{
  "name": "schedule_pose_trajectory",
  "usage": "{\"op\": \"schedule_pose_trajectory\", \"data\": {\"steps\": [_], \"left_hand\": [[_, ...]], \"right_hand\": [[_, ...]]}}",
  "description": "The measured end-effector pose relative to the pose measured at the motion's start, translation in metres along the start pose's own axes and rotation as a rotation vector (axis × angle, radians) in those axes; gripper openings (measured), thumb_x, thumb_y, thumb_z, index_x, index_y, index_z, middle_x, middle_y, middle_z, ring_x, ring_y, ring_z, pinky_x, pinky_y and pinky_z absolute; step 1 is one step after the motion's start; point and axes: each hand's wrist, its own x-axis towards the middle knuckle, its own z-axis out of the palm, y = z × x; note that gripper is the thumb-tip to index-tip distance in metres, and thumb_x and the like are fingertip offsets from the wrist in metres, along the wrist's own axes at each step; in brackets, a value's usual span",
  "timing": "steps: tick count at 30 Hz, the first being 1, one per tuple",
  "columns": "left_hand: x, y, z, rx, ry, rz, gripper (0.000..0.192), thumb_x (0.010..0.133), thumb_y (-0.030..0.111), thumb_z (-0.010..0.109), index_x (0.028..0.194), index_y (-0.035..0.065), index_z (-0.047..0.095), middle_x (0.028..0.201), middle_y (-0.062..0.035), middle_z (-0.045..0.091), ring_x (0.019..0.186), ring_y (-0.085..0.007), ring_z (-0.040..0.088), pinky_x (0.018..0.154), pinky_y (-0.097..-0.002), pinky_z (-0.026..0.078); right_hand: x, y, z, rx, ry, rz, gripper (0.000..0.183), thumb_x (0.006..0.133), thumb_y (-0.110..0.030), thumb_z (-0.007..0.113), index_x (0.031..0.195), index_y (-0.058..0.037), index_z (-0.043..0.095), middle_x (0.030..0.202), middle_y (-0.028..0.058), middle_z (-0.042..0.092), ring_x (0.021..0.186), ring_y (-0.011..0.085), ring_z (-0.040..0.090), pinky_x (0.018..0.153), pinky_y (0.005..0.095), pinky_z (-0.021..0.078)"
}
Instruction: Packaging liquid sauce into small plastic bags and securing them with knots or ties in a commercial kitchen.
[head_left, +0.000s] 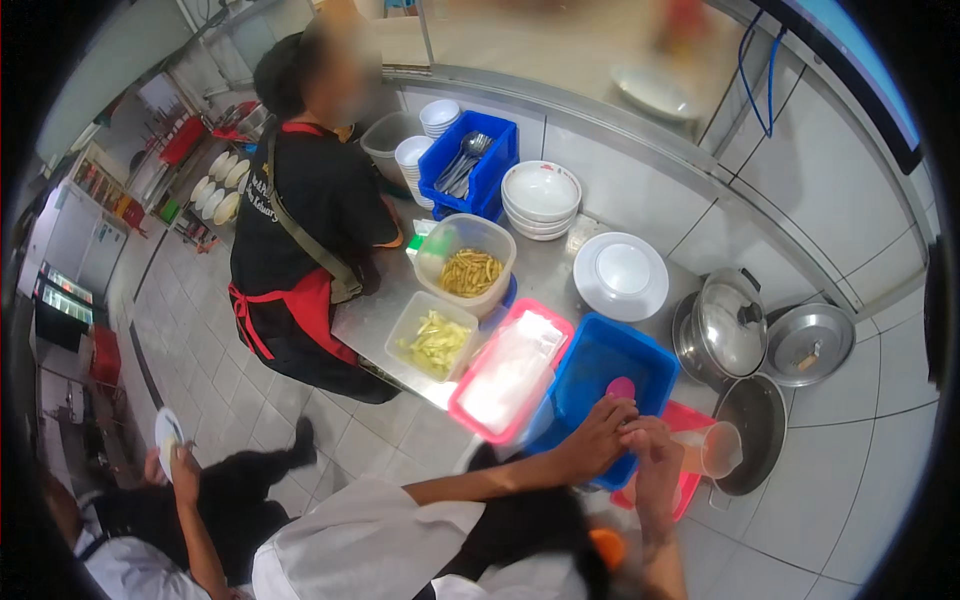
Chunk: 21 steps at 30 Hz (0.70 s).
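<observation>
My left hand and my right hand meet over the near right part of a blue plastic basin. Their fingers are bent and touch each other, hiding whatever may be between them. A small rounded pink plastic piece shows just beyond my left fingers; whether it is held or lies in the basin, I cannot tell. Right beside my right hand a clear plastic jug stands tilted in view near a pink tray. To the left of the basin sits a pink-rimmed container with a whitish cover.
Cut pale-green vegetables fill one tub; brown strips lie in another. Behind are stacked bowls, plates, a blue cutlery bin and a lidded pot. A co-worker stands left; another holds a plate.
</observation>
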Motion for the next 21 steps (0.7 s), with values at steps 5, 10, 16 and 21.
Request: {"op": "schedule_pose_trajectory", "data": {"steps": [5, 10, 16, 21], "left_hand": [[0.001, -0.011, -0.004, -0.190, -0.040, -0.026, 0.022, 0.090, 0.008, 0.053, 0.110, -0.0011, 0.052, 0.115, -0.0181, 0.043, 0.112, -0.0353, 0.043, 0.098, -0.0452, 0.035], [-0.004, -0.015, -0.005, -0.299, -0.158, -0.095, 0.015, 0.091, 0.007, 0.054, 0.103, -0.0005, 0.055, 0.110, -0.0167, 0.042, 0.106, -0.0318, 0.045, 0.094, -0.0399, 0.037], [0.002, -0.016, -0.019, -0.478, -0.232, -0.042, 0.008, 0.088, 0.008, 0.061, 0.089, -0.0002, 0.060, 0.106, -0.0140, 0.041, 0.106, -0.0283, 0.045, 0.094, -0.0382, 0.038], [-0.002, -0.016, -0.020, -0.462, -0.114, 0.009, 0.011, 0.085, 0.009, 0.066, 0.091, 0.0001, 0.062, 0.111, -0.0151, 0.043, 0.112, -0.0293, 0.046, 0.098, -0.0379, 0.038]], "right_hand": [[0.004, 0.010, -0.014, -0.552, -0.035, -0.264, 0.010, 0.088, -0.008, 0.058, 0.091, -0.0019, 0.065, 0.094, 0.0096, 0.062, 0.099, 0.0263, 0.052, 0.096, 0.0389, 0.0366], [0.002, 0.011, -0.025, -1.145, -0.155, -0.587, 0.015, 0.082, -0.009, 0.058, 0.095, -0.0018, 0.062, 0.089, 0.0100, 0.057, 0.101, 0.0293, 0.050, 0.099, 0.0488, 0.0341], [0.004, 0.019, -0.037, -1.373, -0.345, -0.621, 0.010, 0.074, -0.013, 0.062, 0.077, -0.0059, 0.055, 0.083, 0.0091, 0.054, 0.098, 0.0264, 0.050, 0.100, 0.0511, 0.0317], [0.004, -0.004, -0.039, -1.399, -0.363, -0.688, 0.012, 0.074, -0.013, 0.062, 0.073, -0.0087, 0.051, 0.076, 0.0078, 0.055, 0.090, 0.0240, 0.050, 0.096, 0.0504, 0.0322]]}}
